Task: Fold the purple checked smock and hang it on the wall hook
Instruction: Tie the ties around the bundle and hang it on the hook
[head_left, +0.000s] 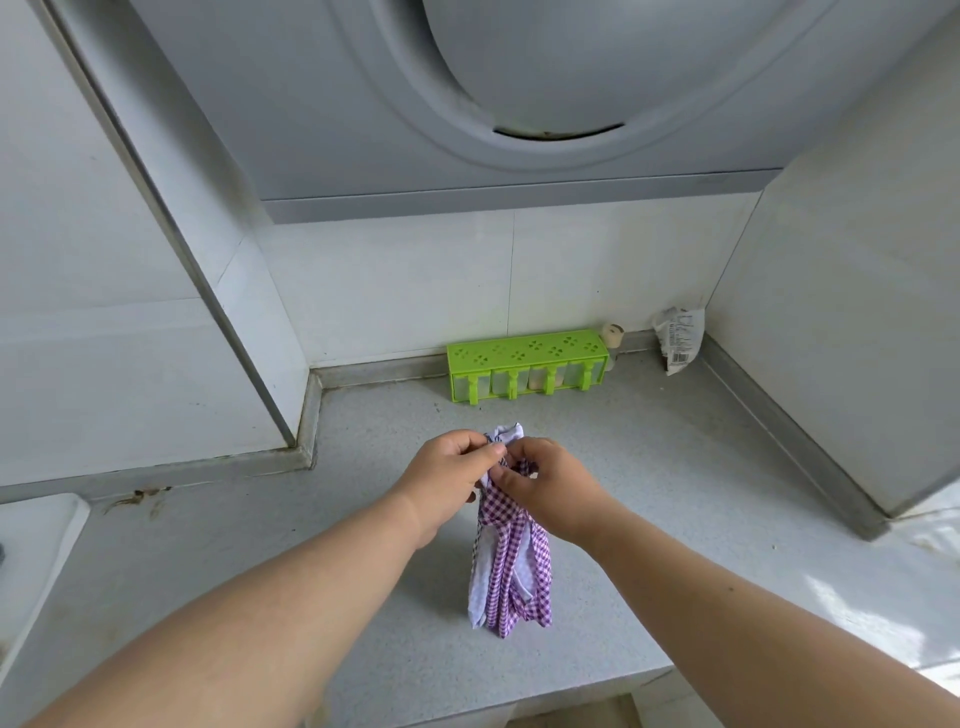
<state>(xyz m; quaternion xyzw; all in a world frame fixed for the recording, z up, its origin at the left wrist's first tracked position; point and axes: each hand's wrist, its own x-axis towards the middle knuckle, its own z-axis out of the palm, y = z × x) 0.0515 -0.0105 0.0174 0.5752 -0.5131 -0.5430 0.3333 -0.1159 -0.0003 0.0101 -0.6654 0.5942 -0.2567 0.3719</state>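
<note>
The purple checked smock (511, 566) hangs as a narrow gathered bundle above the grey countertop (363, 597), its white lining showing on the left side and at the top. My left hand (447, 478) and my right hand (545, 483) pinch its upper end together, fingers touching. The smock's lower end hangs close to the counter; I cannot tell if it touches. No wall hook shows in the head view.
A green spice rack (527, 364) stands against the tiled back wall, a small jar (613, 338) and a crumpled packet (678, 338) beside it. A range hood (519, 104) hangs overhead. A white stove edge (31, 561) is at the left; the counter's front edge runs near the bottom.
</note>
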